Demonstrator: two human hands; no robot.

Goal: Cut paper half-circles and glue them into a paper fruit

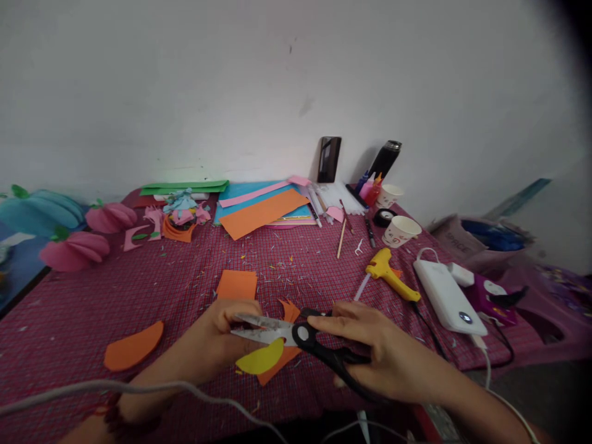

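Note:
My right hand [370,345] grips black-handled scissors [303,334], whose blades are parted and point left. My left hand [231,336] is closed right by the blade tips, its fingers at the edge of a yellow half-round paper piece [261,359]. That yellow piece overlaps the lower blade near the pivot. Orange paper scraps [282,367] lie under the scissors and the yellow piece. Just beyond my left hand is an orange paper rectangle [237,285]. A curved orange paper piece [134,347] rests to the left of my forearm.
A yellow glue gun [393,276], paper cups [401,231] and a white power bank [448,296] stand on the right. Paper sheets [263,213] are stacked at the back. Paper pumpkins [74,248] sit at the left. A pale cable [185,386] crosses in front.

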